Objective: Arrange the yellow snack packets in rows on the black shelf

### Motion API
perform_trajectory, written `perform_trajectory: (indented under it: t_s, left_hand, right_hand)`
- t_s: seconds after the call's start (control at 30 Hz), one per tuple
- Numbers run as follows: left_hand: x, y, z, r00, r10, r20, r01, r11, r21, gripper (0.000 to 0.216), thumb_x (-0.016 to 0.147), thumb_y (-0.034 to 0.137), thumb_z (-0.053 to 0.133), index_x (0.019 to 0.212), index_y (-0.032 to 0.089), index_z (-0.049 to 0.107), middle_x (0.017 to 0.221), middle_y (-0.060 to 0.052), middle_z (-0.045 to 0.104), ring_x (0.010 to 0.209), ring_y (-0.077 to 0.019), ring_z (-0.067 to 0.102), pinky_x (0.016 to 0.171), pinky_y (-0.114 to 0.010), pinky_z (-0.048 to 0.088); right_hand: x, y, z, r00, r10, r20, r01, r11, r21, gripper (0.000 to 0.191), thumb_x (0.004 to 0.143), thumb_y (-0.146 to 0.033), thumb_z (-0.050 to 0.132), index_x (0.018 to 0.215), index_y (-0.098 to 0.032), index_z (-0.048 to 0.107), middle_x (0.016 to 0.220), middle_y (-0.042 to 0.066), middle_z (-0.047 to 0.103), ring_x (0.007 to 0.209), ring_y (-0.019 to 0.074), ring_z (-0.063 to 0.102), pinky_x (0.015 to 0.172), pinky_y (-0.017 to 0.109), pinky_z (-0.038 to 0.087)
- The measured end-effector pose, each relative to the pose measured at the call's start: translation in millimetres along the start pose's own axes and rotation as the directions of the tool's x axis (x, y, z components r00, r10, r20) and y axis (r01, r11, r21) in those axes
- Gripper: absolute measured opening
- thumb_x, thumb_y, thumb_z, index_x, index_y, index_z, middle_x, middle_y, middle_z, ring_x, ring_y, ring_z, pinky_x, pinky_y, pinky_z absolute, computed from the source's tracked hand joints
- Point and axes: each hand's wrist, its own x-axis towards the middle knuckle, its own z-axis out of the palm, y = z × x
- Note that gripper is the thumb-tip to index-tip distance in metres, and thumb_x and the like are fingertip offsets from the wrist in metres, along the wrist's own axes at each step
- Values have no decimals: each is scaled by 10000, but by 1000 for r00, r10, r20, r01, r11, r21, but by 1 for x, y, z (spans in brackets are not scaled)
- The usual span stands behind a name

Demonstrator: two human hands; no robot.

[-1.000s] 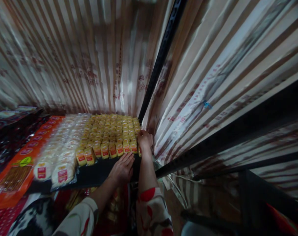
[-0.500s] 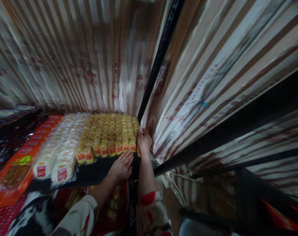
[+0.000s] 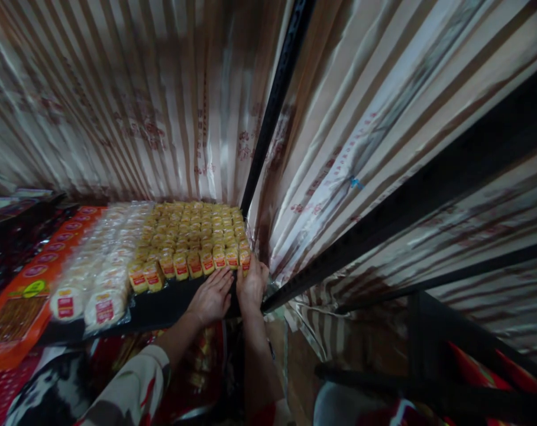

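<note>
Rows of small yellow wrapped snack packets (image 3: 193, 231) with red labels stand closely packed on a dark shelf (image 3: 162, 307). My left hand (image 3: 212, 297) lies with fingers stretched out, its fingertips at the front of the packets near the right end. Beside it, my right hand (image 3: 251, 289) reaches to the front corner of the block. Its fingers extend up against the end packet (image 3: 244, 255), partly covering it, and look straight rather than wrapped around it.
White round wrapped packets (image 3: 104, 307) stand left of the yellow ones, then an orange snack bag (image 3: 33, 296). A black upright post (image 3: 272, 106) rises at the right corner, before striped plastic sheeting (image 3: 162, 89). A dark slanted bar (image 3: 361, 231) runs on the right.
My right hand has drawn back from the side of the block toward its front corner, uncovering the end packet. My left hand stays at the front edge. The view has shifted slightly.
</note>
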Motion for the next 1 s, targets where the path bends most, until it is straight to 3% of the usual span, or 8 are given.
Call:
perform_trajectory:
  t_s: [0.23, 0.57, 0.67, 0.83, 1.0]
  left_hand:
    - [2, 0, -1, 1000, -9, 3, 9, 1000, -16, 445, 829, 226, 415, 1229, 78, 542, 1328, -128, 499, 1320, -238, 334, 1106, -435, 298]
    - [2, 0, 0, 1000, -15, 12, 16, 1000, -27, 465, 827, 227, 429, 1256, 69, 513, 1332, -124, 497, 1332, -229, 311, 1115, -417, 285]
    - [2, -1, 1, 1000, -17, 13, 18, 999, -28, 466, 823, 226, 432, 1256, 75, 514, 1338, -122, 490, 1334, -231, 307, 1115, -423, 282]
    - [2, 0, 0, 1000, -16, 13, 17, 999, -34, 449, 824, 227, 427, 1235, 81, 533, 1334, -125, 494, 1332, -233, 311, 1113, -425, 283]
    - [2, 0, 0, 999, -23, 24, 23, 1000, -20, 456, 832, 236, 421, 1247, 78, 524, 1343, -121, 484, 1326, -235, 323, 1113, -420, 283]
  right_hand:
    - [19, -5, 1, 992, 19, 124, -11, 998, -65, 535, 793, -177, 430, 1323, -109, 413, 1161, 149, 588, 1045, 264, 521, 874, 366, 438]
    - [22, -5, 7, 981, -10, 195, 12, 1000, -11, 589, 775, -128, 419, 1360, -100, 360, 1277, 168, 493, 1138, 256, 504, 955, 359, 420]
    - [23, -3, 9, 987, 0, 160, -6, 999, 36, 546, 777, -127, 412, 1323, -118, 415, 1213, 165, 519, 1088, 248, 532, 916, 356, 448]
    - [23, 2, 19, 998, 60, -13, -57, 983, 177, 496, 813, -181, 396, 1304, -121, 427, 1204, 159, 532, 1124, 241, 505, 943, 382, 431]
    - [27, 5, 27, 997, 68, -24, -61, 972, 227, 520, 830, -204, 385, 1345, -129, 374, 1254, 159, 517, 1134, 232, 509, 933, 380, 438]
